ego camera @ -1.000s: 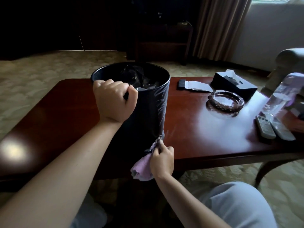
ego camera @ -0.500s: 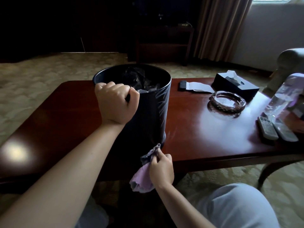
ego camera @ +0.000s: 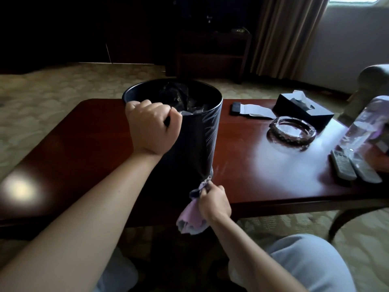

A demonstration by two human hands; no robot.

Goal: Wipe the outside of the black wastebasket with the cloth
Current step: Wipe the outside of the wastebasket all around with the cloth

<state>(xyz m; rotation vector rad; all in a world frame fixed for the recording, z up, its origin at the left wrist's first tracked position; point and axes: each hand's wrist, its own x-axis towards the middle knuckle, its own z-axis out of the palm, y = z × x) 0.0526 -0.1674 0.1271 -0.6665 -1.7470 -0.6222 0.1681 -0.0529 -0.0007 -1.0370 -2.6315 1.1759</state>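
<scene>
The black wastebasket (ego camera: pixel 189 131) stands upright near the front edge of the dark red tabletop (ego camera: pixel 263 165), its mouth open and crumpled dark contents showing inside. The left hand (ego camera: pixel 152 127) has a closed grip over the near rim, fingers curled inside and thumb outside, steadying it. Low on the right side of the wall, the right hand (ego camera: pixel 213 202) pinches a bunched pinkish cloth (ego camera: pixel 193 216) and presses its upper end against the base of the basket, while the rest of the cloth hangs loose below the table's edge. Pale streaks on the glossy wall above suggest that side has been wiped; the far side cannot be judged from here. Farther right on the tabletop sit a glass ashtray (ego camera: pixel 291 129), a dark tissue box (ego camera: pixel 303 108), a clear bottle (ego camera: pixel 360 127) and two remotes (ego camera: pixel 355 169). The risks, as I read them: the basket sits close to the edge, so a hard sideways push at the base could slide or tip it toward the person's lap if the rim hold slackens — and the dangling cloth, held only by a pinch, could slip out or leave the base half wiped.
</scene>
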